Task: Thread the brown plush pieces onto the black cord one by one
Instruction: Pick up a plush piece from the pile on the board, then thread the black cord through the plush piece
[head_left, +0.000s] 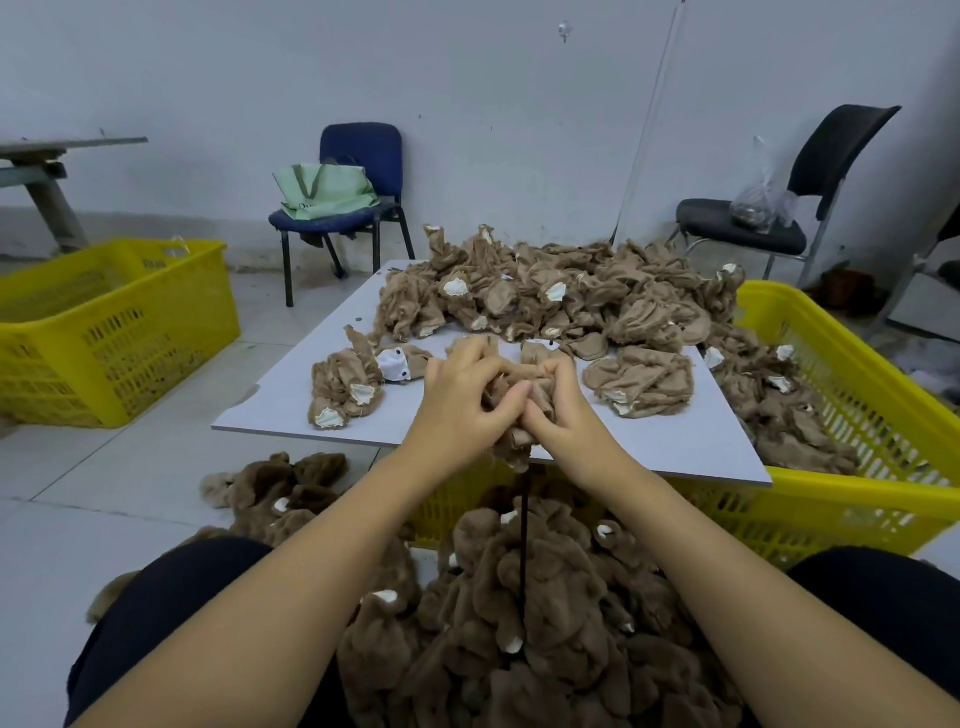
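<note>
The plush piece (519, 410) being worked sat bunched between both hands just above the near edge of the white board (291, 410). The left hand (460, 402) had its fingers curled into the fabric, and the right hand (558, 410) pinched it from the other side, fingertips of the two nearly touching. The black cord (523, 540) hung straight down from under the piece into a large mound of threaded pieces (535, 623) between the person's knees, which suggested a good share of the job was already done. Plenty was left, though: a loose heap of pieces (561, 296) covered the far side of the board and spilled into the yellow basket (852, 467) on the right, and a few more lay on the board to the left. Whether the cord's tip had passed through this piece could not be told.
</note>
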